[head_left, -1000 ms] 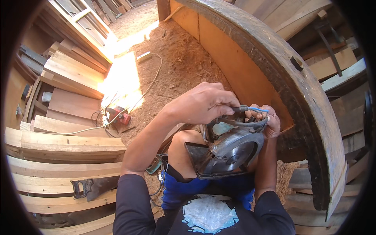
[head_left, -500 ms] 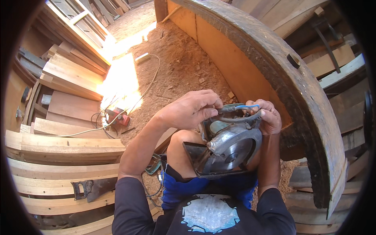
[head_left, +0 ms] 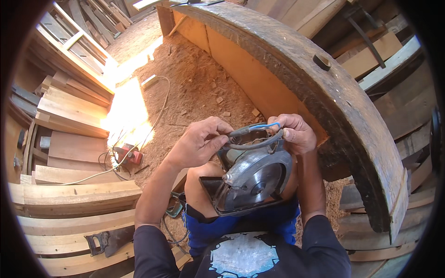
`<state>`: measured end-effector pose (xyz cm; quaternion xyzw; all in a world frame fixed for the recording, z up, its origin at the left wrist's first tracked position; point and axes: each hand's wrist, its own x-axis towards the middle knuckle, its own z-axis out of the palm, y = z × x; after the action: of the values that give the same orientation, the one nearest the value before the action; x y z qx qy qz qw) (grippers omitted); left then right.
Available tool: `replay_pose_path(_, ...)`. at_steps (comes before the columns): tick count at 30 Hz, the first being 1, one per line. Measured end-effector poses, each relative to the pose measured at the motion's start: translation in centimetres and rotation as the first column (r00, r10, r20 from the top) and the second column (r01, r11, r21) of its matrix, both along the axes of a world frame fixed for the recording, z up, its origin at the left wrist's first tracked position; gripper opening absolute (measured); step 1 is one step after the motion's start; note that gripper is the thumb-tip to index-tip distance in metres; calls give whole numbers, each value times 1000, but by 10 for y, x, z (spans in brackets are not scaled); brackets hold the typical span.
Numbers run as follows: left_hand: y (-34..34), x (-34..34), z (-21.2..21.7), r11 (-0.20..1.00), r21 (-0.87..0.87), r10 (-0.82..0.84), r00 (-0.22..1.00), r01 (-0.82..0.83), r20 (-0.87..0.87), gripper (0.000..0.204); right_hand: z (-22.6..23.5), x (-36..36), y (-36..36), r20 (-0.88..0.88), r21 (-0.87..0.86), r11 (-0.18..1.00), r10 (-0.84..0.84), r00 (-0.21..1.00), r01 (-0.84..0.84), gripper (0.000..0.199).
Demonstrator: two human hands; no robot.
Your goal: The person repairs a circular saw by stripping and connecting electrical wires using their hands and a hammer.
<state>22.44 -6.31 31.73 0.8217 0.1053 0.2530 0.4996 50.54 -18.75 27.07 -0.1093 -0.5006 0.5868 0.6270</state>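
Note:
A circular saw (head_left: 250,178) rests across my lap, its toothed blade and black base plate facing up toward me. Above its body runs a dark power cable (head_left: 255,145) with a stripped end, where a thin blue wire (head_left: 265,125) shows. My left hand (head_left: 202,141) pinches the sheathed part of the cable between thumb and fingers. At the other side, my right hand (head_left: 299,133) is closed on the cable near the blue wire, close to the saw's rear. The exact tips of the wires are hidden by the right fingers.
A thick curved wooden workbench (head_left: 343,97) arcs along my right. Stacked boards (head_left: 79,197) lie at left, with a handsaw (head_left: 109,241) on them. A red power tool (head_left: 129,155) and a pale cord (head_left: 160,113) are on the sawdust-covered floor; a green tool (head_left: 174,207) sits beside my leg.
The left hand has drawn slightly back and lower, so more of the cable shows between both hands. The whole view has shifted, moving the surroundings leftward. Both hands keep their hold.

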Motion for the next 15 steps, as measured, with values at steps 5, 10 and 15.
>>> replay_pose_path(5, 2, 2, 10, 990, 141, -2, 1000, 2, -2, 19, 9, -2, -7, 41, -106, 990, -84, 996, 88, 27)
replay_pose_path(10, 9, -4, 14, 957, 288, -8, 995, 38, -104, 17, 8, -1, -4, 54, -113, 987, -107, 993, 113, 28)
replay_pose_path(15, 13, -10, 18, 957, 253, -98, 980, 140, -171, 23, 20, -6, -5, 106, -93, 985, -137, 985, 147, 27)
